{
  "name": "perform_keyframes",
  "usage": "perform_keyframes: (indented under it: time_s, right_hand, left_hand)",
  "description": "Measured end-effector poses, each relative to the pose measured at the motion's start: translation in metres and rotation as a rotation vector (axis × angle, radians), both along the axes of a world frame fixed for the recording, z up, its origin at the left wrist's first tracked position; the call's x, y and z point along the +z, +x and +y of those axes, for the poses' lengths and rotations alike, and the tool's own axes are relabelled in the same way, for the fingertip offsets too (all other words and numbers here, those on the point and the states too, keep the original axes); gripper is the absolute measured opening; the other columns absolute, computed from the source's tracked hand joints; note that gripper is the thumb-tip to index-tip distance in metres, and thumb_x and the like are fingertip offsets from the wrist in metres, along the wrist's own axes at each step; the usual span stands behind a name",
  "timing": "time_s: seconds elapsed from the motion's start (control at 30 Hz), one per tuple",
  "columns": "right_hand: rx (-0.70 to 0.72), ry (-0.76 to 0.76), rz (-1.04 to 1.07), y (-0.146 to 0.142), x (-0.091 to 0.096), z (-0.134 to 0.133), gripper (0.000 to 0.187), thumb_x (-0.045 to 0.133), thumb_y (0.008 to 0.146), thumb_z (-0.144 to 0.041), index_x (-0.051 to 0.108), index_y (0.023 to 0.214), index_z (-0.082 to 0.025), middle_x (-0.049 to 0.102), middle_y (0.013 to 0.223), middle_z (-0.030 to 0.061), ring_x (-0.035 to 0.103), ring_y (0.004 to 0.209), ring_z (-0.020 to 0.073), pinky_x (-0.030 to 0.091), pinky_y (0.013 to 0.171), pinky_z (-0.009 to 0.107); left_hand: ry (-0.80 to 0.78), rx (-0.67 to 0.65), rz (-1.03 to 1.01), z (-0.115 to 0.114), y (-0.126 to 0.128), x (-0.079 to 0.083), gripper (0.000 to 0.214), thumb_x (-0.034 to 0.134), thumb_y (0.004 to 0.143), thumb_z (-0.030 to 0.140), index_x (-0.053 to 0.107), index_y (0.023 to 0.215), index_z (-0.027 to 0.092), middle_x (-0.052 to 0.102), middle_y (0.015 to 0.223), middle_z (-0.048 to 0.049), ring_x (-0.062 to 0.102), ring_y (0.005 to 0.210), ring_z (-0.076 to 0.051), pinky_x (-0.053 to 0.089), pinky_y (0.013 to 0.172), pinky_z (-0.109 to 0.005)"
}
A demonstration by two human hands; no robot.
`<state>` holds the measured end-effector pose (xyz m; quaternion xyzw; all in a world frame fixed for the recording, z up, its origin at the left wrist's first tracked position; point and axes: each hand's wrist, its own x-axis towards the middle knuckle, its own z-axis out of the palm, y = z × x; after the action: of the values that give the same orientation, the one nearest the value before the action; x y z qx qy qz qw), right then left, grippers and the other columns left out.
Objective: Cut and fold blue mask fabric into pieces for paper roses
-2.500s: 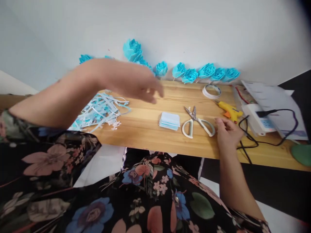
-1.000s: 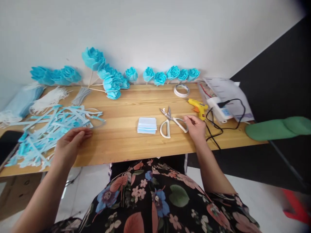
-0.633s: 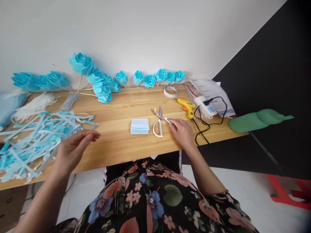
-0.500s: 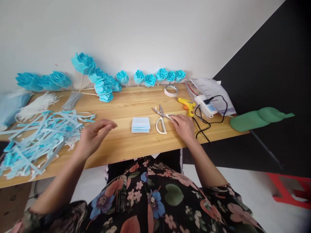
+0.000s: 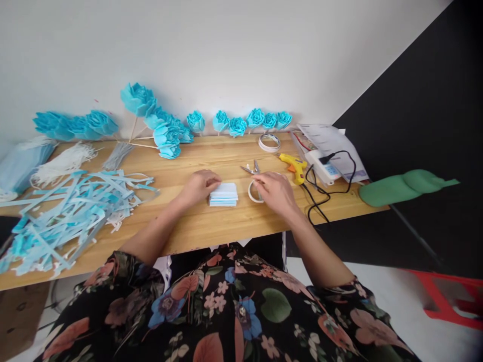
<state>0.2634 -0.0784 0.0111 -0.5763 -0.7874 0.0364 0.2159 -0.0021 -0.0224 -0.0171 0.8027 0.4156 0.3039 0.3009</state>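
A small stack of pale blue folded pieces (image 5: 225, 195) lies near the front middle of the wooden table (image 5: 211, 156). My left hand (image 5: 199, 184) rests at the stack's left corner, its fingers bunched and closed on the edge. White-handled scissors (image 5: 252, 177) lie just right of the stack, blades pointing away from me. My right hand (image 5: 276, 192) covers the handles with its fingers curled over them; only one handle loop and the blades show.
A heap of blue paper strips (image 5: 71, 208) fills the left of the table. Blue paper roses (image 5: 166, 131) line the wall. A tape roll (image 5: 269, 143), a yellow glue gun (image 5: 295, 165) and a white corded device (image 5: 327, 170) sit right. A green object (image 5: 403, 185) lies at the right end.
My left hand has swung from the strip heap across to the blue stack and closed on its corner. My right hand slid left over the scissors' handles.
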Motion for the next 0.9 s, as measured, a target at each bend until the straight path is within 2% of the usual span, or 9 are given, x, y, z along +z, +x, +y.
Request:
perform_keyframes:
  time_s: [0.13, 0.33, 0.47, 0.57, 0.7, 0.8, 0.9]
  right_hand:
    - [0.055, -0.063, -0.008, -0.028, 0.002, 0.008, 0.021, 0.055, 0.097, -0.026, 0.072, 0.108, -0.022, 0.076, 0.107, 0.0063, 0.068, 0.099, 0.0266, 0.044, 0.086, 0.041]
    - [0.207, -0.167, -0.132, -0.045, -0.005, 0.018, 0.041, 0.065, 0.091, -0.044, 0.066, 0.125, -0.02, 0.071, 0.123, 0.0097, 0.062, 0.118, 0.0321, 0.042, 0.098, 0.047]
    - [0.212, -0.251, -0.173, -0.05, -0.002, 0.024, 0.049, 0.071, 0.086, -0.044, 0.064, 0.128, -0.018, 0.069, 0.124, 0.0117, 0.061, 0.118, 0.0317, 0.043, 0.099, 0.046]
    - [0.214, -0.327, -0.185, -0.053, 0.004, 0.029, 0.047, 0.074, 0.085, -0.041, 0.065, 0.125, -0.017, 0.072, 0.119, 0.0108, 0.065, 0.113, 0.0291, 0.045, 0.095, 0.04]
    - [0.183, -0.429, -0.218, -0.057, 0.011, 0.033, 0.038, 0.073, 0.084, -0.04, 0.068, 0.115, -0.018, 0.077, 0.103, 0.0083, 0.07, 0.097, 0.0262, 0.046, 0.079, 0.033]
    - [0.188, -0.451, -0.199, -0.058, 0.013, 0.038, 0.024, 0.074, 0.084, -0.039, 0.07, 0.101, -0.022, 0.077, 0.094, 0.0048, 0.07, 0.086, 0.0234, 0.043, 0.07, 0.03]
    - [0.17, -0.414, -0.183, -0.056, 0.012, 0.044, 0.02, 0.075, 0.083, -0.037, 0.07, 0.095, -0.023, 0.076, 0.088, 0.0031, 0.069, 0.083, 0.0233, 0.042, 0.07, 0.031]
  left_hand:
    - [0.159, -0.094, 0.159, -0.006, -0.005, 0.001, 0.017, 0.058, 0.09, 0.026, 0.071, 0.087, 0.016, 0.069, 0.086, -0.0076, 0.061, 0.084, -0.02, 0.046, 0.078, -0.033]
    - [0.199, -0.131, 0.385, -0.012, 0.0, 0.007, 0.017, 0.065, 0.089, 0.032, 0.069, 0.093, 0.016, 0.067, 0.088, -0.0084, 0.061, 0.086, -0.023, 0.045, 0.075, -0.033]
    - [0.235, -0.127, 0.473, -0.017, 0.003, 0.007, 0.017, 0.065, 0.088, 0.03, 0.068, 0.096, 0.016, 0.067, 0.093, -0.0097, 0.062, 0.089, -0.025, 0.046, 0.078, -0.035]
    - [0.253, -0.099, 0.474, -0.017, 0.003, 0.008, 0.027, 0.066, 0.087, 0.033, 0.066, 0.108, 0.015, 0.066, 0.102, -0.0117, 0.061, 0.096, -0.026, 0.047, 0.083, -0.037]
    - [0.238, -0.088, 0.47, -0.015, 0.0, 0.01, 0.052, 0.07, 0.085, 0.039, 0.059, 0.129, 0.015, 0.066, 0.114, -0.0149, 0.061, 0.106, -0.03, 0.047, 0.091, -0.041]
    - [0.198, -0.09, 0.453, -0.013, -0.002, 0.01, 0.056, 0.07, 0.084, 0.039, 0.058, 0.132, 0.014, 0.067, 0.118, -0.0164, 0.061, 0.108, -0.032, 0.046, 0.094, -0.042]
    - [0.171, -0.081, 0.41, -0.011, -0.004, 0.008, 0.057, 0.069, 0.085, 0.04, 0.057, 0.135, 0.016, 0.069, 0.117, -0.0152, 0.063, 0.107, -0.032, 0.046, 0.093, -0.042]
